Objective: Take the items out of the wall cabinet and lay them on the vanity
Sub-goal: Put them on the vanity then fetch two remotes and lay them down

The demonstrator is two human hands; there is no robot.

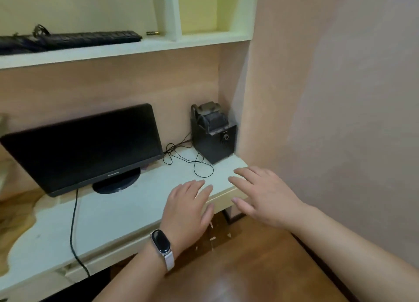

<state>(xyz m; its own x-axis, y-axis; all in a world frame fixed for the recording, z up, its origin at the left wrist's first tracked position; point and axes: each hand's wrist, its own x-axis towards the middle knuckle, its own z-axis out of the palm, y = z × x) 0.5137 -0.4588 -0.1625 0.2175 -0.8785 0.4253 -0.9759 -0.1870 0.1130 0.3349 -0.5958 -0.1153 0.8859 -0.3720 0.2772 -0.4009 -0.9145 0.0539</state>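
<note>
- The left hand reaches out over the front edge of the pale, white-topped bench, palm down, with the fingers spread flat and the grip apart, holding nothing.
- A slim black fitness band with a white strap sits on the left wrist.
- The right hand is just beside the left, also palm down above the right front corner of the bench, fingers stretched forward and slightly splayed; its grip is likewise apart and empty.
- Whether either palm actually touches the surface cannot be told.
- On the bench, left of the hands, stands a black flat-screen monitor on a round base, its screen dark and tilted back, with a black cable running down from it over the bench's front edge.
- In the far right corner of the bench, against the wall, sits a small black box-shaped speaker with a round knob; some dark gear rests on top of it, too blurred to identify.
- A thin black wire loops loosely across the bench between the monitor and the speaker.
- Above, the pale green open wall cabinet carries a long black keyboard lying flat on its left shelf, with tangled dark cords at its left end.
- Just right of the keyboard, on the same shelf, lies a small gold-coloured cylinder, apart from the keyboard's end.
- The cabinet's right compartment shows only its yellowish back panel.
- A brown wooden floor shows below the hands.
</note>
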